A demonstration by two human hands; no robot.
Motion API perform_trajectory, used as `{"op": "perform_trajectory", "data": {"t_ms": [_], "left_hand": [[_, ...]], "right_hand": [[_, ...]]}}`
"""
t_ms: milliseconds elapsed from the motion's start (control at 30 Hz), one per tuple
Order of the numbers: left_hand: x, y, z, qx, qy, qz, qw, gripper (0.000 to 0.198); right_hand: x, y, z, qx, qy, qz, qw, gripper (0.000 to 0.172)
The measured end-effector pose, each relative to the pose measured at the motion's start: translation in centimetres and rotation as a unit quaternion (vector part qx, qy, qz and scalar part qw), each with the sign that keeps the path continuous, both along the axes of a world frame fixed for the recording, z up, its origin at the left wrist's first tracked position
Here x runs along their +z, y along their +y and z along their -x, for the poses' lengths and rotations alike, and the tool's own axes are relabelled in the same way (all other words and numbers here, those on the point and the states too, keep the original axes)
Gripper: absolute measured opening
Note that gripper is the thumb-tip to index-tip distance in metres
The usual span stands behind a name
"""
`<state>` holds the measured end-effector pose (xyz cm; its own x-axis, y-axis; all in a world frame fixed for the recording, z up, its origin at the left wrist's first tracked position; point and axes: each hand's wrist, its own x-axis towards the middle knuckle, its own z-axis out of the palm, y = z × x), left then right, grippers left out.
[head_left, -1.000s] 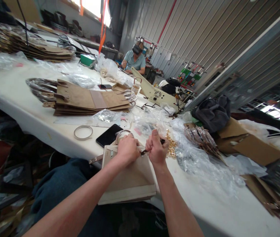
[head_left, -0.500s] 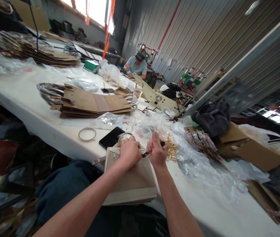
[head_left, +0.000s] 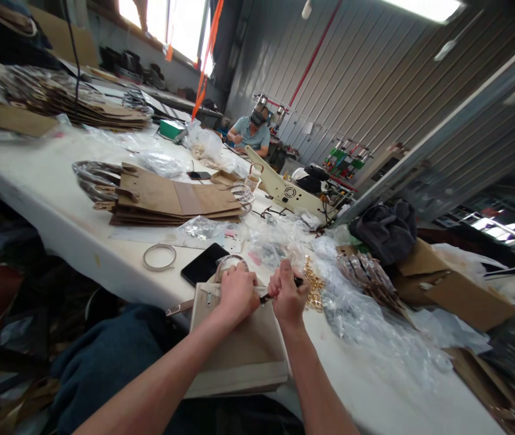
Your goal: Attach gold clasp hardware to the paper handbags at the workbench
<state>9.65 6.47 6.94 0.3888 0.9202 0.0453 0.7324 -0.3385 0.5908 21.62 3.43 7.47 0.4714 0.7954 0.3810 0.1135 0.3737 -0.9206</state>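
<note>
A beige handbag [head_left: 234, 344] lies at the table's front edge, with a small metal fitting [head_left: 209, 297] at its upper left corner. My left hand [head_left: 238, 293] presses on the bag's upper edge, its fingers curled round the material there. My right hand [head_left: 288, 295] is closed in a fist, thumb up, round a dark-handled hand tool [head_left: 265, 298]. The tool's thin end points left to the bag's upper edge beside my left fingers; its exact tip is hidden. A strap with a buckle [head_left: 179, 308] sticks out left of the bag.
Behind the bag lie a black phone [head_left: 200, 263] and a coiled strap [head_left: 159, 257]. Gold-coloured fittings [head_left: 314, 287] and clear plastic bags [head_left: 370, 326] are to the right. Stacked brown bag panels [head_left: 162, 193] lie farther back. A co-worker [head_left: 252, 133] sits beyond a cream machine [head_left: 285, 187].
The view has tilted slightly, so the scene sits a little lower. Both hands keep their hold on the bag and the tool, with hardly any shift between them.
</note>
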Motion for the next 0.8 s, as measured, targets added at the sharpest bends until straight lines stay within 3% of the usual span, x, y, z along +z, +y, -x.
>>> {"op": "perform_trajectory", "data": {"t_ms": [167, 433, 600, 800], "left_hand": [[-0.6, 0.0, -0.1, 0.004, -0.012, -0.011, 1.000, 0.019], [-0.7, 0.0, -0.1, 0.012, -0.014, -0.006, 1.000, 0.019], [-0.7, -0.1, 0.0, 0.013, -0.017, -0.005, 1.000, 0.020], [-0.8, -0.1, -0.1, 0.011, -0.012, -0.008, 1.000, 0.022]], "right_hand": [[-0.1, 0.6, 0.0, 0.005, 0.008, 0.007, 1.000, 0.067], [2.6, 0.7, -1.2, 0.065, 0.101, 0.042, 0.992, 0.074], [2.1, 0.7, -0.6, 0.081, 0.105, 0.079, 0.988, 0.074], [1.8, 3.4, -0.8, 0.077, 0.113, 0.164, 0.977, 0.073]]}}
